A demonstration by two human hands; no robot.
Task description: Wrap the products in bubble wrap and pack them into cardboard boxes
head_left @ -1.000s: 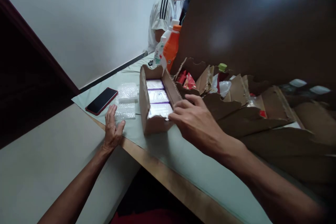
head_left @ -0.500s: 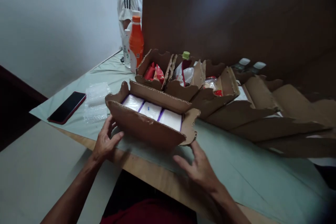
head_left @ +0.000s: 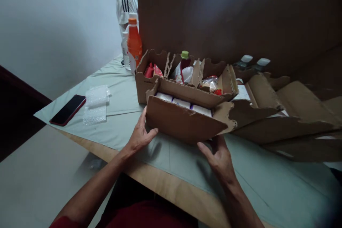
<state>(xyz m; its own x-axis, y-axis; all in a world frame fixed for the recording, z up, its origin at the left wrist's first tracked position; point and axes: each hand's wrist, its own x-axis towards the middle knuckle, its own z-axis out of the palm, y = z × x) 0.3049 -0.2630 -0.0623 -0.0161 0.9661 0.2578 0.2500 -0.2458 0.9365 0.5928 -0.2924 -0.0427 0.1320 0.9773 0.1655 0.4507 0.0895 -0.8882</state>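
Between my hands is an open-topped cardboard box [head_left: 184, 119], low and long with notched ends, its front wall facing me. Three white packs with purple edges [head_left: 181, 103] lie side by side inside it. My left hand [head_left: 141, 133] grips the left end, thumb in front and fingers behind the corner. At the lower right corner, my right hand [head_left: 219, 155] holds the box with its thumb apart and its fingers partly hidden under the end. Directly behind stands a row of similar boxes, among them one with red packets [head_left: 153, 71].
An orange bottle [head_left: 134, 41] and a clear bottle [head_left: 124, 51] stand at the row's left end. Left on the green cloth lie a phone [head_left: 68, 110] and bubble wrap [head_left: 96, 105]. A tall cardboard panel [head_left: 227, 17] rises behind; a person in a striped white sleeve [head_left: 125, 1] is beyond.
Both hands have carried the cardboard box to the right, closer against the row of boxes. Its front wall now faces me more, and less of the white packs shows.
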